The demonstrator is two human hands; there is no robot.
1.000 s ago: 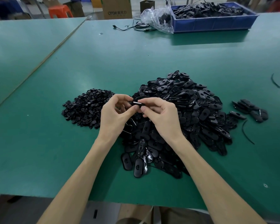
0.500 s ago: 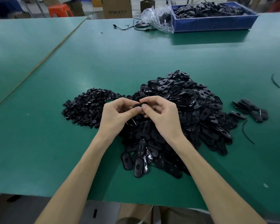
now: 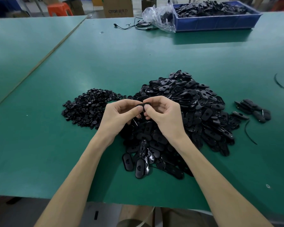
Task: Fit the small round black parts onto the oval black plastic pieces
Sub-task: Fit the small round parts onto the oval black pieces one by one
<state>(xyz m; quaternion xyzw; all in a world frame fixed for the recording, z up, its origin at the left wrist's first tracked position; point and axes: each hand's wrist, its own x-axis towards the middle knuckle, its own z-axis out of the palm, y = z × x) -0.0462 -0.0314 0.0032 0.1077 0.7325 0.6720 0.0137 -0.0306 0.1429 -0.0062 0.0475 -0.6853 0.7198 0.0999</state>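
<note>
Head view: both hands meet above the middle of the green surface (image 3: 138, 54). The left hand (image 3: 120, 115) and the right hand (image 3: 164, 115) are curled, thumbs and fingertips pinching one oval black piece (image 3: 142, 105) between them, held edge-on just above the heap. Whether a small round part sits in it cannot be told; the fingers cover most of it.

Under the hands and spreading from about one to six o'clock lies the large pile of oval black pieces (image 3: 195, 112). At nine o'clock from the hands, just beside that heap, is the lower pile of small round black parts (image 3: 87, 107). At three o'clock, apart from the heap, lies a small cluster of oval pieces (image 3: 254, 110), with a thin black strip (image 3: 249, 133) near it.

Far off at one o'clock, a blue bin (image 3: 220, 22) holds more black pieces, a clear plastic bag (image 3: 159, 17) touching its left end and a black cable (image 3: 133, 26) beside the bag. Beyond the surface at twelve o'clock stands a cardboard box (image 3: 118, 7).
</note>
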